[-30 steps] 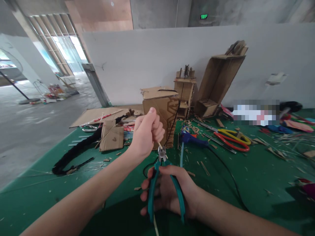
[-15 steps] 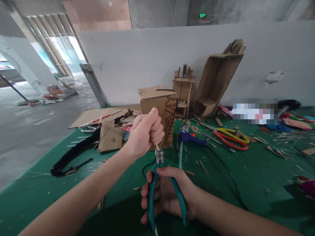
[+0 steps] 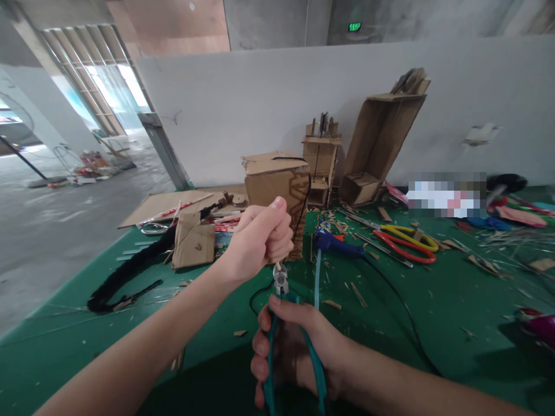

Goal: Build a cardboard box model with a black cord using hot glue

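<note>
My left hand [image 3: 262, 238] is closed in a fist, thumb on top, in the middle of the view. From under it pokes the short pale end of a thin wooden stick [image 3: 278, 267]; the rest is hidden in the fist. My right hand [image 3: 299, 341] is wrapped around the teal handles of diagonal cutters [image 3: 281, 279], which point away from me. Their metal jaws meet the stick's end just below my left fist. Whether the blades are fully closed is too small to tell.
Behind my hands stands a cardboard box [image 3: 273, 185]. To the right lie a blue glue gun [image 3: 340, 244] with its cord and red-yellow-handled scissors [image 3: 405, 240]. A black fuzzy strip [image 3: 130, 268] and a cardboard piece [image 3: 193, 241] lie left. Scraps litter the green table [image 3: 381, 346].
My left fist has come slightly down and right, so less of the stick shows. My right hand's fingers have shifted on the cutters, whose handles sit a little lower and closer together.
</note>
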Action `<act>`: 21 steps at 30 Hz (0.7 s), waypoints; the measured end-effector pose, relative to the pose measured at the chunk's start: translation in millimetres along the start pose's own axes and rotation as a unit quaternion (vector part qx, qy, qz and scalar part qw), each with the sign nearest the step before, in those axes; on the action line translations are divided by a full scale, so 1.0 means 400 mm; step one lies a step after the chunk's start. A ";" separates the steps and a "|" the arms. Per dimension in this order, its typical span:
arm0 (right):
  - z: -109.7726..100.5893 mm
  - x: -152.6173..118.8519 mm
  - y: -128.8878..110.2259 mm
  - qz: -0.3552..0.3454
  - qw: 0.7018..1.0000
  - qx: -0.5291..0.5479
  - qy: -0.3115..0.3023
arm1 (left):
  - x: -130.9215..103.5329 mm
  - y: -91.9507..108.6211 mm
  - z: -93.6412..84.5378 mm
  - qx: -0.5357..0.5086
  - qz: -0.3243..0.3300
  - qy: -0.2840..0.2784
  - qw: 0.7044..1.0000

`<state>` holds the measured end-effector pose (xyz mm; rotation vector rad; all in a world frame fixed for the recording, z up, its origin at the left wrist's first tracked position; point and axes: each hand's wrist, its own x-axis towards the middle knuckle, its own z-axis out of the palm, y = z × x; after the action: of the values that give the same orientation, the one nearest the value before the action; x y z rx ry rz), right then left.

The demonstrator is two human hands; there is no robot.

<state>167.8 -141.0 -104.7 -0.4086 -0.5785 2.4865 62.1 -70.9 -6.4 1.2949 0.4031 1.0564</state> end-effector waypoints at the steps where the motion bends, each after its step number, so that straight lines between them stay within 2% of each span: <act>1: 0.001 -0.001 0.003 -0.004 1.000 -0.002 0.002 | -0.001 0.000 0.001 -0.002 0.000 -0.003 1.000; 12: 0.003 -0.005 0.012 0.003 1.000 0.005 0.006 | -0.006 0.000 -0.001 0.007 0.005 -0.021 1.000; 14: 0.004 -0.003 0.012 -0.001 1.000 0.009 0.005 | -0.006 -0.008 0.003 0.009 0.026 -0.006 1.000; 19: -0.001 0.007 0.006 -0.027 0.999 0.027 0.006 | -0.003 -0.031 0.022 -0.002 0.104 0.079 0.991; 21: -0.002 0.010 0.003 -0.032 0.999 0.035 0.011 | 0.001 -0.038 0.025 0.014 0.117 0.088 0.989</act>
<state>164.5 -139.1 -106.7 -0.3829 -0.4861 2.4306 76.0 -75.2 -17.3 1.3005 0.4062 1.3722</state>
